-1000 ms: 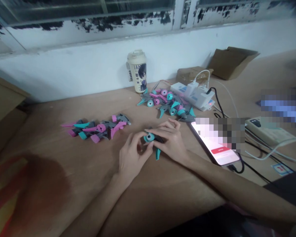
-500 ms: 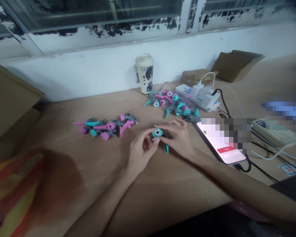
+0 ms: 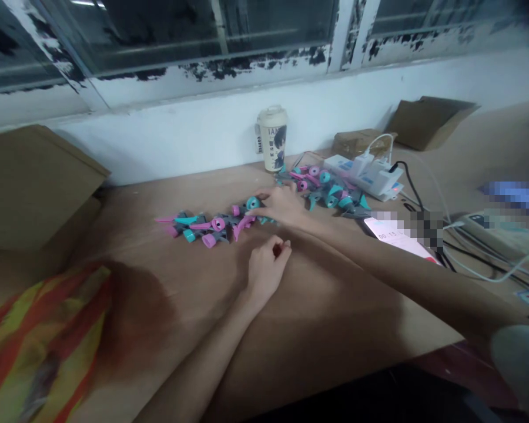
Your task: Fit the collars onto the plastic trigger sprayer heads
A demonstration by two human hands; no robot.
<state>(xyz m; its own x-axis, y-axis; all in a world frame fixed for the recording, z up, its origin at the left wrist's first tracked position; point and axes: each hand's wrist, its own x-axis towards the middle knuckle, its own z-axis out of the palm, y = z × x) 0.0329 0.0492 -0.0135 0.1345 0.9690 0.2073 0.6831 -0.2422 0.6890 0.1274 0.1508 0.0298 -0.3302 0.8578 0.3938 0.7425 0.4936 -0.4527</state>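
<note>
My right hand [image 3: 282,204] is closed on a trigger sprayer head [image 3: 253,204] with a round teal collar. It holds the sprayer head at the right end of the left pile, and my fingers hide much of its body. Grey trigger sprayer heads with pink and teal parts [image 3: 208,239] make up this pile. Below it, my left hand [image 3: 268,265] is just over the table with its fingers curled in and the thumb against them, nothing visible inside. A second pile of similar sprayer heads [image 3: 330,201] lies beyond my right hand.
A lidded coffee cup [image 3: 274,141] stands against the wall. On the right are a white power strip [image 3: 370,176] with plugs, a lit phone [image 3: 392,235] and cables. Cardboard boxes [image 3: 35,182] flank the table [image 3: 335,305]; a red and yellow bag [image 3: 48,335] sits at lower left.
My right hand has carried the teal sprayer head forward and left to the left pile. My left hand has let go of it and curled. The camera view has shifted slightly.
</note>
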